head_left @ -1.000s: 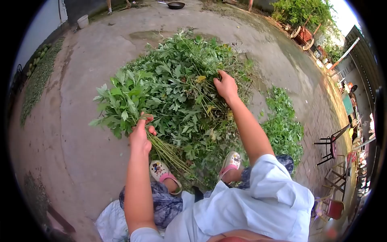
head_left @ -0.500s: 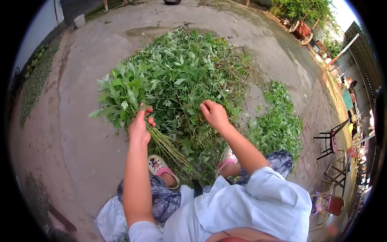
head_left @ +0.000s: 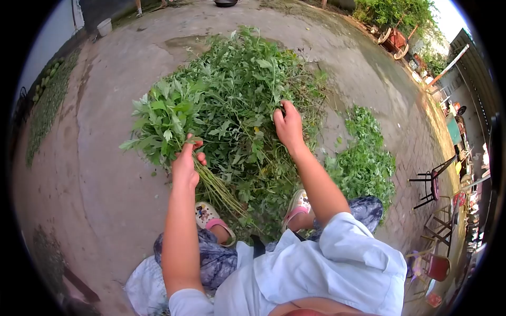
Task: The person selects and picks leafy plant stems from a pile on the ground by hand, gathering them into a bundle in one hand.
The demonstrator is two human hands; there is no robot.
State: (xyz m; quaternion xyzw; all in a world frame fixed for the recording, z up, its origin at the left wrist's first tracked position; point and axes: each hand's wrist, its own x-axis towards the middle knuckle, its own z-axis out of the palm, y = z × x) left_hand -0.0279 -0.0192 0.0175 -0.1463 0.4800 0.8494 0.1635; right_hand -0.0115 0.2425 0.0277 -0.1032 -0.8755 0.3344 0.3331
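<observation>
A bunch of leafy green stems (head_left: 166, 118) is held by my left hand (head_left: 184, 164), its leaves pointing up and left and its bare stems trailing down to the right. In front of me lies a large heap of cut green plants (head_left: 232, 89). My right hand (head_left: 288, 124) is at the right side of this heap, its fingers closed in a pinch on a leafy stem that stands up among the others. Where that stem ends lower down is hidden in the heap.
A smaller pile of green leaves (head_left: 366, 158) lies on the concrete at the right. My feet in clogs (head_left: 213, 218) are at the heap's near edge. Chairs (head_left: 435, 184) stand at the far right. A white bucket (head_left: 104, 27) and a dark pan (head_left: 226, 2) are farther off.
My right hand first came down and nearer, then went back up and away to the heap's right side, where a stem is now raised. My left hand keeps its bunch and has barely moved.
</observation>
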